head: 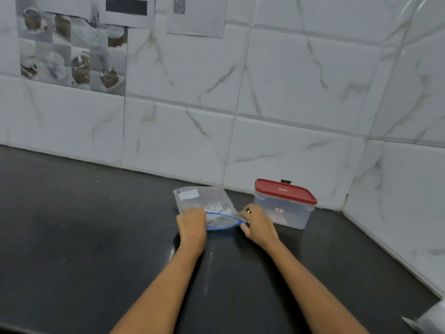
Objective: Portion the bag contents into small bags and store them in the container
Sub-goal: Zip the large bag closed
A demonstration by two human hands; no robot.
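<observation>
A clear zip bag [204, 201] with a white label and white printed letters lies flat on the black counter [96, 225], near the wall. Its blue zip mouth [222, 221] faces me and gapes open in an oval. My left hand [192, 226] grips the mouth's left end. My right hand [258, 225] pinches the right end of the blue strip. To the right stands a clear plastic container [284, 209] with its red lid [285, 191] on. The bag's contents are hard to make out.
White marble-look tiled walls [289, 104] meet in a corner at the back right of the counter. Papers and a picture tile hang on the wall at upper left. A pale blurred object [431, 319] pokes in at the bottom right edge.
</observation>
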